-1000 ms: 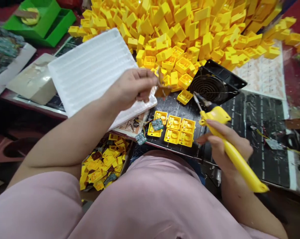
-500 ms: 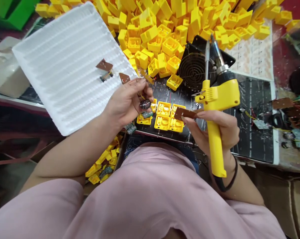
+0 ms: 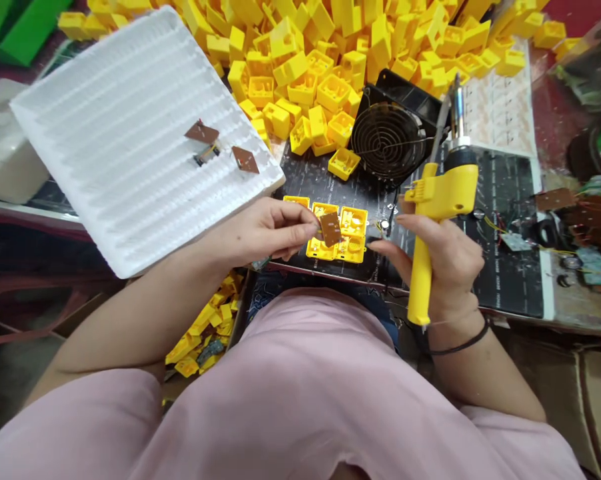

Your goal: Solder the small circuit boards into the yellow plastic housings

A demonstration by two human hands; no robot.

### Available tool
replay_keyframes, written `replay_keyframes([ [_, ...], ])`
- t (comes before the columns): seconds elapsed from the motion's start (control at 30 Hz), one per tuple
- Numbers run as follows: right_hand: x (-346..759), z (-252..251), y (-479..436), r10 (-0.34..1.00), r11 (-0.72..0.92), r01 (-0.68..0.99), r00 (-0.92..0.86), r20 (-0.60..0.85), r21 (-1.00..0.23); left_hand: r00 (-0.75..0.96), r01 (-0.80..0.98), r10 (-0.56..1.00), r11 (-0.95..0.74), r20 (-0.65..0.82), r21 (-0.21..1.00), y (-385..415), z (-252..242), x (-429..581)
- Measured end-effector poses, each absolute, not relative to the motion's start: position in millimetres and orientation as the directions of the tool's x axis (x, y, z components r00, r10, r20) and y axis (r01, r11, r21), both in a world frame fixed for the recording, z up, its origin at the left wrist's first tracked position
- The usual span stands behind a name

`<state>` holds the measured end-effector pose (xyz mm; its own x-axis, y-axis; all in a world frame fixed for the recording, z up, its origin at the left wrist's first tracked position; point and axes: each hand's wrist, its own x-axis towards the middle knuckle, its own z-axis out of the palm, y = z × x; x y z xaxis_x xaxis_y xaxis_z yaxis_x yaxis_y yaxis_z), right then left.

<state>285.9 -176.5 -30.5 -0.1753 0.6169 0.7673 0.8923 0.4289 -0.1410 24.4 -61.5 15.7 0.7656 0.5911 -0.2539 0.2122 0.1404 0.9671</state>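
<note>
My left hand [image 3: 280,230] pinches a small brown circuit board [image 3: 330,229] above the front row of yellow cases [image 3: 353,221]. In my right hand [image 3: 438,257] is a yellow soldering gun [image 3: 440,190], its metal tip pointing up and away. The thumb of that hand reaches out toward the cases, with a gap between it and the gun. A small round part with thin wires [image 3: 384,225] lies on the black mat between the hands. Two more brown boards [image 3: 245,160] rest on the white foam sheet [image 3: 115,133].
A large heap of yellow cases [image 3: 300,67] covers the back. A black fan [image 3: 385,140] stands behind the soldering gun. Wired parts and boards [image 3: 593,233] lie at the right. Below the table's front edge, a box holds yellow pieces [image 3: 205,327].
The brown board has passed from my right hand to my left. My left hand has moved lower, and the dark round part no longer shows in it. The soldering gun has tilted.
</note>
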Motion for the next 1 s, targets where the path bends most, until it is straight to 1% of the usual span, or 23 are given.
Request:
replay_keyframes([
  [0.07,272.1,-27.6,-176.6,0.671,0.552,0.742,-0.124,0.731,-0.381,0.819,0.230,0.514,0.112,-0.255,0.967,-65.5,20.3,31.9],
  [0.1,264.9,-27.4,-176.2,0.705,0.584,0.641,-0.096,0.702,-0.499,0.833,0.226,0.498,0.088,-0.240,0.970,-67.3,21.8,34.8],
  [0.13,258.6,-28.0,-175.6,0.731,0.593,0.553,-0.068,0.679,-0.585,0.839,0.218,0.500,0.056,-0.216,0.974,-69.0,22.4,36.9],
  [0.17,253.6,-29.1,-174.9,0.740,0.596,0.497,-0.034,0.672,-0.631,0.835,0.209,0.516,0.023,-0.191,0.978,-70.5,22.2,37.9],
  [0.2,250.3,-30.6,-174.2,0.737,0.596,0.469,0.003,0.676,-0.652,0.824,0.200,0.542,-0.005,-0.165,0.980,-71.9,21.1,37.8],
  [0.27,248.9,-33.7,-173.1,0.697,0.606,0.489,0.054,0.715,-0.627,0.791,0.169,0.602,-0.046,-0.108,0.984,-74.6,16.6,35.2],
  [0.33,252.4,-36.3,-172.2,0.633,0.613,0.586,0.037,0.773,-0.530,0.740,0.118,0.672,-0.081,-0.033,0.990,-77.4,10.3,31.0],
  [0.4,256.6,-38.2,-171.5,0.587,0.602,0.673,-0.006,0.810,-0.431,0.633,0.059,0.773,-0.103,0.043,0.993,-80.2,3.3,27.3],
  [0.47,258.4,-38.7,-171.6,0.563,0.594,0.710,-0.029,0.826,-0.379,0.556,0.042,0.830,-0.067,0.033,0.997,-81.9,-3.6,25.0],
  [0.53,257.3,-37.4,-172.9,0.558,0.601,0.709,-0.041,0.829,-0.370,0.597,0.089,0.802,-0.019,-0.038,0.996,-82.0,-8.4,24.2],
  [0.6,254.7,-34.5,-175.3,0.567,0.607,0.704,-0.058,0.822,-0.369,0.677,0.174,0.733,-0.074,-0.064,0.982,-81.3,-9.2,25.4],
  [0.67,252.6,-31.7,-177.8,0.589,0.616,0.696,-0.094,0.803,-0.370,0.713,0.191,0.702,-0.191,-0.003,0.963,-81.1,-5.3,29.1],
  [0.7,252.1,-31.1,-178.7,0.601,0.619,0.695,-0.119,0.790,-0.366,0.708,0.175,0.705,-0.221,0.034,0.959,-81.6,-2.4,32.0],
  [0.73,251.8,-31.2,-179.1,0.604,0.621,0.701,-0.142,0.784,-0.351,0.698,0.148,0.714,-0.213,0.051,0.966,-82.5,0.6,35.5],
  [0.77,251.8,-31.9,-179.2,0.596,0.622,0.714,-0.166,0.786,-0.321,0.684,0.119,0.728,-0.167,0.041,0.979,-83.8,2.9,39.7],
  [0.9,250.3,-36.5,-178.1,0.536,0.600,0.784,-0.245,0.808,-0.161,0.656,0.042,0.745,0.118,-0.117,0.992,-91.7,0.0,58.1],
  [0.93,249.3,-36.3,-178.3,0.531,0.603,0.785,-0.261,0.806,-0.143,0.649,0.009,0.749,0.168,-0.134,0.986,-93.4,-2.8,61.5],
  [1.0,248.2,-33.8,-179.9,0.533,0.623,0.767,-0.271,0.801,-0.155,0.618,-0.081,0.774,0.243,-0.142,0.967,-94.6,-6.1,64.3],
])
